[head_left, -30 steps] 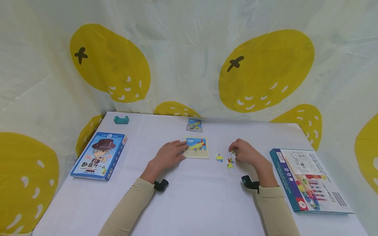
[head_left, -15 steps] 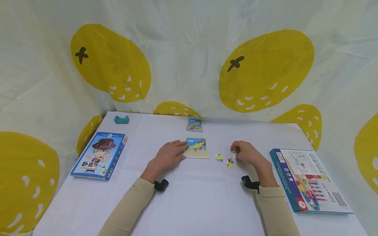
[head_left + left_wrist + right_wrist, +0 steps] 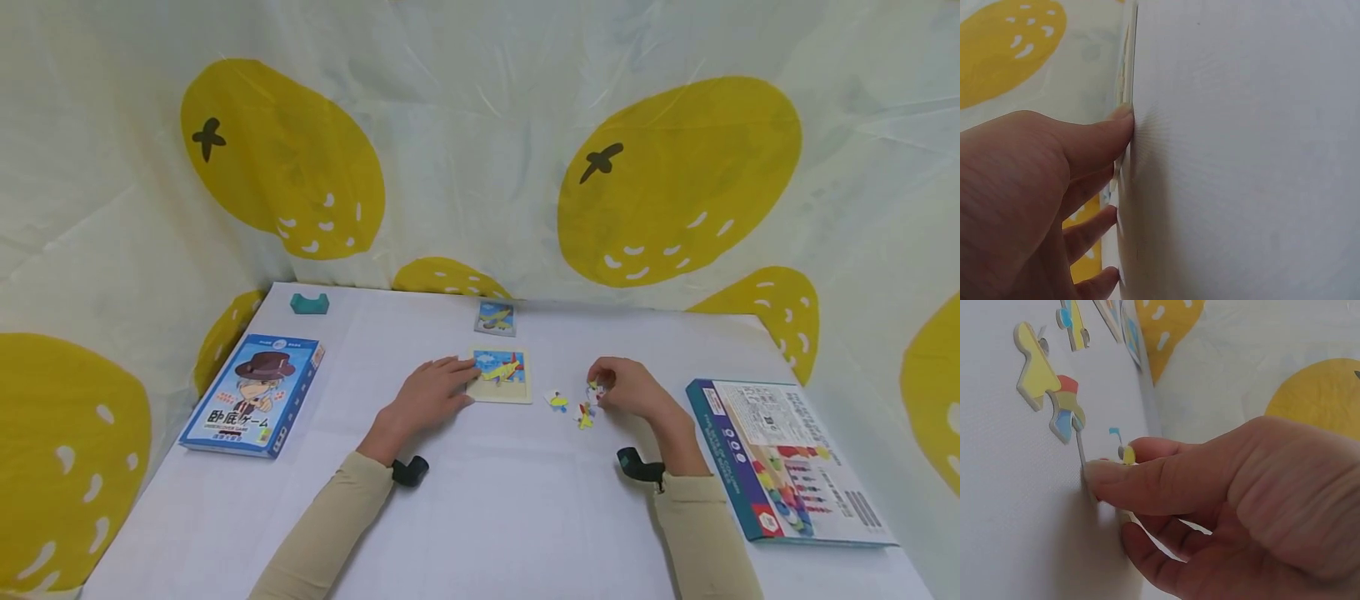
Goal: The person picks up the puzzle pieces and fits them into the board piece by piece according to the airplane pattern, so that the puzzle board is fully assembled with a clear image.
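Observation:
My left hand (image 3: 427, 400) rests with extended fingers on the left side of a small wooden jigsaw board (image 3: 517, 397). In the left wrist view its thumb (image 3: 1100, 134) lies at the board's edge. The board shows a yellow plane on blue sky, with bare wood along the bottom. Right of it, my right hand (image 3: 628, 392) pinches a small jigsaw piece (image 3: 1129, 455) between thumb and fingers, low over the table; the fingers hide most of it. Beside that hand lie a yellow piece (image 3: 1036, 372) and a red-and-blue piece (image 3: 1067, 406), with another loose piece (image 3: 557, 402) nearer the board.
Behind the board lies a picture card (image 3: 495, 318) of the same plane. A blue game box (image 3: 251, 396) is at the left, a teal block (image 3: 309, 304) at the back left. A flat toy box (image 3: 791, 458) lies at the right. A lemon-print curtain (image 3: 480, 125) hangs behind the table.
My right hand has shifted very slightly to the right and its fingers have moved a little around the pieces. The left hand has stayed on the board.

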A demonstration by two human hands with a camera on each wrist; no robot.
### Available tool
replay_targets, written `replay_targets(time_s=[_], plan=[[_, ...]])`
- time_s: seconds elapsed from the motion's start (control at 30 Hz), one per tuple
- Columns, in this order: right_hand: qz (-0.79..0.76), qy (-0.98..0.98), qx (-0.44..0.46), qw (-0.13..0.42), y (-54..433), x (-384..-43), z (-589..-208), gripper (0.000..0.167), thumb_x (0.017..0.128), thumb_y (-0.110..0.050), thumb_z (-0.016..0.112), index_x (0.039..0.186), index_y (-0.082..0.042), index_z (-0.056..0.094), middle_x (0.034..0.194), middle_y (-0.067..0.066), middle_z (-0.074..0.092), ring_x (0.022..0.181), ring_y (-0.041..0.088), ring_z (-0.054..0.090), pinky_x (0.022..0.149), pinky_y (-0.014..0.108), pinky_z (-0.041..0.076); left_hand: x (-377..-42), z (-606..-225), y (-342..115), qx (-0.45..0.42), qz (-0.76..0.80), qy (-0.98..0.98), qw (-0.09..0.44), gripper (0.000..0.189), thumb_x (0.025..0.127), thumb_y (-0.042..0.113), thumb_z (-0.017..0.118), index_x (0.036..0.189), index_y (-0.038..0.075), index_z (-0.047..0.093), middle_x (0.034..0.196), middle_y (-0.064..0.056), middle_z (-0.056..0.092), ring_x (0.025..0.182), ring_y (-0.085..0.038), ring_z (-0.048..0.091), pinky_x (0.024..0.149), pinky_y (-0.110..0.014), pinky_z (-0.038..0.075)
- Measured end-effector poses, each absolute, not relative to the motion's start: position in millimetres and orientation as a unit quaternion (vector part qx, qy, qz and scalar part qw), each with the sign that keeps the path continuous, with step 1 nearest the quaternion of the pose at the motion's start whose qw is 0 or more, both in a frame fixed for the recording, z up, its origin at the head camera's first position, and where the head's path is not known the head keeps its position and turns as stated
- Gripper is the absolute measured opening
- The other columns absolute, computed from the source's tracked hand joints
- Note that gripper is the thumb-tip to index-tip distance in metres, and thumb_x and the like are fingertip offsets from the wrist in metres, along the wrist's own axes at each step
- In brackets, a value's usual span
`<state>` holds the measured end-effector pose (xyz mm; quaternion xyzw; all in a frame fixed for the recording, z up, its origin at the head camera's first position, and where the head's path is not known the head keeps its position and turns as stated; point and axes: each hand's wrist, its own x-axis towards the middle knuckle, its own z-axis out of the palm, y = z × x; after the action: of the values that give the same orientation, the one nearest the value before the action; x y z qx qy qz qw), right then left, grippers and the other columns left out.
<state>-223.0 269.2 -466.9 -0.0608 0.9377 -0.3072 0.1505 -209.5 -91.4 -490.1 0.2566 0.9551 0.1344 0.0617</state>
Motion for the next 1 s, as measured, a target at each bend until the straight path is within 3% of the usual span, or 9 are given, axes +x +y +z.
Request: replay_targets(time_s=[0.17, 0.33, 0.53, 0.7, 1.0], plan=[[-0.316, 0.935, -0.072, 0.143, 271.0, -224.2, -468.8, 0.018, 0.086, -0.003, 0.071, 0.102, -0.011, 0.068, 0.089, 0.008, 0.059, 0.09, 0.024, 0.053, 0.077, 0.031, 0.046, -209.4, -490.1, -91.3, 0.257, 0.137, 0.955, 0.063, 0.055, 0.098, 0.039, 0.06, 0.15, 0.025, 0.046, 0.158, 0.005, 0.042, 0.149, -0.024, 0.034, 0.12, -0.052, 0.03], [-0.33, 0.932, -0.088, 0.126, 261.7, -225.3, -465.8, 0.01, 0.09, -0.006, 0.066, 0.098, -0.011, 0.071, 0.092, 0.007, 0.064, 0.091, 0.024, 0.053, 0.079, 0.032, 0.046, -208.7, -488.7, -91.6, 0.254, 0.138, 0.955, 0.064, 0.055, 0.098, 0.039, 0.06, 0.149, 0.025, 0.047, 0.157, 0.005, 0.042, 0.149, -0.024, 0.034, 0.12, -0.052, 0.03], [-0.359, 0.922, -0.107, 0.094, 233.3, -225.3, -460.1, 0.012, 0.092, -0.005, 0.064, 0.1, -0.008, 0.073, 0.097, 0.009, 0.068, 0.091, 0.023, 0.056, 0.081, 0.035, 0.049, -209.6, -489.3, -91.8, 0.254, 0.137, 0.955, 0.062, 0.055, 0.098, 0.039, 0.061, 0.149, 0.025, 0.047, 0.157, 0.006, 0.043, 0.149, -0.024, 0.035, 0.12, -0.051, 0.03], [-0.38, 0.912, -0.127, 0.091, 203.3, -229.6, -465.9, 0.013, 0.091, -0.006, 0.066, 0.103, -0.008, 0.07, 0.091, 0.007, 0.065, 0.084, 0.021, 0.056, 0.075, 0.031, 0.049, -212.3, -491.5, -93.2, 0.257, 0.137, 0.955, 0.057, 0.054, 0.098, 0.04, 0.061, 0.149, 0.025, 0.048, 0.157, 0.006, 0.044, 0.149, -0.024, 0.035, 0.119, -0.051, 0.031], [-0.417, 0.892, -0.16, 0.074, 159.8, -231.5, -478.8, 0.009, 0.088, -0.002, 0.07, 0.095, -0.006, 0.067, 0.085, 0.006, 0.066, 0.078, 0.016, 0.059, 0.072, 0.028, 0.049, -214.2, -493.5, -92.9, 0.262, 0.142, 0.953, 0.059, 0.054, 0.098, 0.04, 0.06, 0.149, 0.025, 0.048, 0.156, 0.006, 0.044, 0.149, -0.024, 0.035, 0.119, -0.051, 0.031]])
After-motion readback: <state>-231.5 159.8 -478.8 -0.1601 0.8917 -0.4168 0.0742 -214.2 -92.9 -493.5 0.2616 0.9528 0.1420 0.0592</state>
